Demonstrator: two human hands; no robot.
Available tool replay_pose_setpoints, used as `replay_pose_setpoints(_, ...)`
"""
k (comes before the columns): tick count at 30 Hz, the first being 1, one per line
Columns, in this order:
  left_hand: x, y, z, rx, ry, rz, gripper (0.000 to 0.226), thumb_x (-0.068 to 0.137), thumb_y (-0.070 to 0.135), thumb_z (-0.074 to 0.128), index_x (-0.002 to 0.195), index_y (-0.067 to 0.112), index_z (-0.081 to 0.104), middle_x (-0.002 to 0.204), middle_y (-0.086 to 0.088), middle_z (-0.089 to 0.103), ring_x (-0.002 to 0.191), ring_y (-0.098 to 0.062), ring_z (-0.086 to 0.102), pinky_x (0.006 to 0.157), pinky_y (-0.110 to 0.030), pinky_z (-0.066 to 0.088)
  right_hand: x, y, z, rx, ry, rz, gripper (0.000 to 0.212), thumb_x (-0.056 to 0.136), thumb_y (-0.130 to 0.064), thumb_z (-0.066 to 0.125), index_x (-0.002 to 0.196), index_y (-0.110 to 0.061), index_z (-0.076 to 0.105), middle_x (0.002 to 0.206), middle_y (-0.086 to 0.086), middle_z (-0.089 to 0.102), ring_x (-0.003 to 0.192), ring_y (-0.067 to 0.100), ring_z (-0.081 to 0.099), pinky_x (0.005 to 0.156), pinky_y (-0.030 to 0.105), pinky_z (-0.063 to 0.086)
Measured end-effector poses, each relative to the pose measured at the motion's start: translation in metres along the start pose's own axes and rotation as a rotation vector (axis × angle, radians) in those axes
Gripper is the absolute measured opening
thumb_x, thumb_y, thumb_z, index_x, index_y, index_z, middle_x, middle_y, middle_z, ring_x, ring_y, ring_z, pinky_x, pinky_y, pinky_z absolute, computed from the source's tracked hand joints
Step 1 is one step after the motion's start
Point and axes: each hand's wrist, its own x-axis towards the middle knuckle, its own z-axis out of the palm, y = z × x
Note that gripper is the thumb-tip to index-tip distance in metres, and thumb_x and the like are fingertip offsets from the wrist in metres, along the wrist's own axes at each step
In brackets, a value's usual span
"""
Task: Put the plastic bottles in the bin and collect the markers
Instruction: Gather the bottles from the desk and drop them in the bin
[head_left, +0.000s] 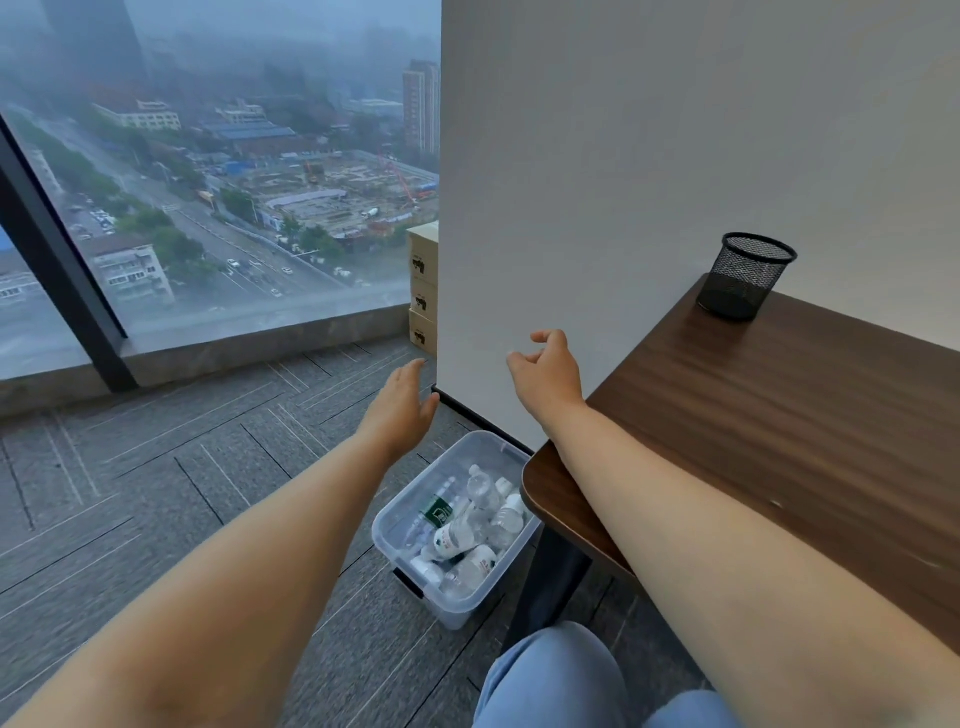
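Both our hands are empty, mid-frame. Left hand is flat, fingers together. Right hand has its fingers loosely curled, pinching nothing. The plastic bottles sit piled in the clear bin, lower centre, tucked beside the table edge for easy drops. No markers in view. The mesh holder, right of centre, looks like their destination.
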Motion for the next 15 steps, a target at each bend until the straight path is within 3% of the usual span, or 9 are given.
replay_pose_setpoints(2,-0.001,0.011,-0.009,0.002,0.055,0.044,0.038,0.096,0.021,0.046,0.131,0.009,0.045,0.131,-0.009,0.053,0.111,-0.021,0.056,0.095,-0.035,0.044,-0.002,-0.001,-0.002,0.024,-0.004,-0.004,0.037,0.093,-0.018,0.050,0.127,-0.010,0.040,0.079,-0.007,0.046,0.089,0.017,0.052,0.079,0.028,0.041)
replay_pose_setpoints(4,-0.004,0.026,-0.017,0.001,0.113,0.096,0.025,0.095,0.018,0.045,0.115,0.010,0.059,0.114,-0.006,0.062,0.094,-0.018,0.058,0.085,-0.032,0.048,-0.005,-0.002,-0.003,0.055,0.003,0.000,0.033,0.091,-0.015,0.051,0.123,-0.009,0.044,0.083,-0.001,0.053,0.088,0.019,0.054,0.077,0.028,0.040)
replay_pose_setpoints(8,-0.012,0.057,-0.026,-0.021,0.197,0.181,0.019,0.091,0.016,0.047,0.098,0.014,0.065,0.083,0.000,0.062,0.066,-0.011,0.049,0.066,-0.027,0.042,-0.012,-0.008,-0.010,0.133,0.046,-0.012,0.016,0.088,-0.007,0.046,0.102,-0.013,0.051,0.092,0.008,0.065,0.088,0.022,0.063,0.075,0.032,0.048)
replay_pose_setpoints(12,-0.024,0.090,-0.026,-0.018,0.218,0.245,0.020,0.091,0.016,0.047,0.099,0.014,0.065,0.077,0.002,0.058,0.064,-0.011,0.048,0.065,-0.027,0.041,-0.024,-0.015,-0.035,0.184,0.061,-0.076,0.016,0.088,-0.004,0.042,0.095,-0.011,0.055,0.082,0.006,0.065,0.066,0.009,0.059,0.067,0.023,0.048)
replay_pose_setpoints(15,-0.032,0.118,-0.020,-0.016,0.211,0.288,0.021,0.092,0.018,0.047,0.101,0.015,0.065,0.068,0.008,0.053,0.065,-0.012,0.049,0.068,-0.030,0.045,-0.031,-0.010,-0.066,0.192,0.114,-0.084,0.016,0.090,-0.004,0.042,0.093,-0.009,0.057,0.080,0.006,0.065,0.062,0.006,0.057,0.061,0.018,0.046)
